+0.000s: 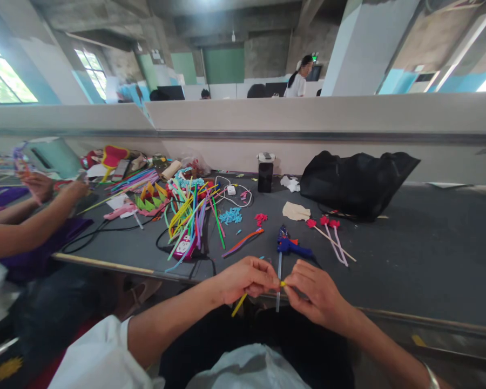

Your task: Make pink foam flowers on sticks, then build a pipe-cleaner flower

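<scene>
My left hand (249, 279) is closed in a pinch on a yellow pipe cleaner (238, 306), whose tail hangs below the palm. The fingertips of my right hand (316, 294) pinch its other end, where a short yellow bit shows between both hands. Just beyond, a blue glue gun (294, 247) lies on the dark table (409, 248). Its clear glue stick (278, 302) points toward me past the table edge, partly behind my left fingertips. An orange and purple pipe cleaner strip (243, 242) rests ahead of my left hand.
Colourful pipe cleaners (190, 210) are heaped left of centre, near a pink power strip (185, 246). Small blue pieces (230, 216), red pieces (261, 219) and red-tipped stems (335, 237) lie around. A black bag (354, 183) stands back right. A co-worker's arms (36, 216) work at left.
</scene>
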Demonstrator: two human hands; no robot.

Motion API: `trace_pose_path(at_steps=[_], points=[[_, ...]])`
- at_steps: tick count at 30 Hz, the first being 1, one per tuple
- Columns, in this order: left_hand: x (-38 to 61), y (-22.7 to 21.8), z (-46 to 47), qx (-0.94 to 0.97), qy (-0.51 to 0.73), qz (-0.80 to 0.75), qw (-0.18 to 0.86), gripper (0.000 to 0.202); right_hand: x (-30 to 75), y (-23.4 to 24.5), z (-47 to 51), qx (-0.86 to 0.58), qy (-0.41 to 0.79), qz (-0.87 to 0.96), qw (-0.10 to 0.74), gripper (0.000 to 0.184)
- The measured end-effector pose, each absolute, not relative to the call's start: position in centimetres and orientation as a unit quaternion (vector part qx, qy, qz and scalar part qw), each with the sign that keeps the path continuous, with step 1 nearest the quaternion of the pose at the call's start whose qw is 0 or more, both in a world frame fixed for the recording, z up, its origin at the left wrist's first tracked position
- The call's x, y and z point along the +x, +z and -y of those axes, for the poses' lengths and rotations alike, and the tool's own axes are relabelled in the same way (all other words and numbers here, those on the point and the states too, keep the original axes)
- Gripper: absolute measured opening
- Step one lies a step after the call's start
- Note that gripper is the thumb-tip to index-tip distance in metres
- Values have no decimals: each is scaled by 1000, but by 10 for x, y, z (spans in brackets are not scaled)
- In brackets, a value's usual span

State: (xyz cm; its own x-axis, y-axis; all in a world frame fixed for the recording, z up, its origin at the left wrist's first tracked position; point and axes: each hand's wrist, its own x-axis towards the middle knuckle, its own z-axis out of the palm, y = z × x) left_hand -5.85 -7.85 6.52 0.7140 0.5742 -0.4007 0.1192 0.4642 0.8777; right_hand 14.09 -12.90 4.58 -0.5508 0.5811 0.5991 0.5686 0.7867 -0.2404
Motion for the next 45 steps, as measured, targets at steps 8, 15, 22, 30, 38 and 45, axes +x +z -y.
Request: trace_pose_path(at_steps=[8, 15, 22, 30, 38, 45], points=[[-67, 57, 87, 845, 428, -235, 217, 17, 140, 47, 132, -465, 198, 764, 400, 17], [-65, 55, 87, 888, 428, -165, -24, 12, 138, 49, 133, -484, 233, 753, 381, 18], [-62, 56, 86, 906, 395, -151, 2, 11, 137, 48, 133, -443, 180, 785, 394, 17], [-63, 61, 89, 908, 317, -179, 210, 8, 143, 48, 130, -359, 99, 849, 376, 14], [-62, 68, 86, 745, 200, -277, 572, 16, 146, 63, 129, -279, -100, 915, 272, 18], [-63, 65, 85, 748, 196, -269, 575, 17, 149, 64, 126, -267, -106, 920, 268, 17]])
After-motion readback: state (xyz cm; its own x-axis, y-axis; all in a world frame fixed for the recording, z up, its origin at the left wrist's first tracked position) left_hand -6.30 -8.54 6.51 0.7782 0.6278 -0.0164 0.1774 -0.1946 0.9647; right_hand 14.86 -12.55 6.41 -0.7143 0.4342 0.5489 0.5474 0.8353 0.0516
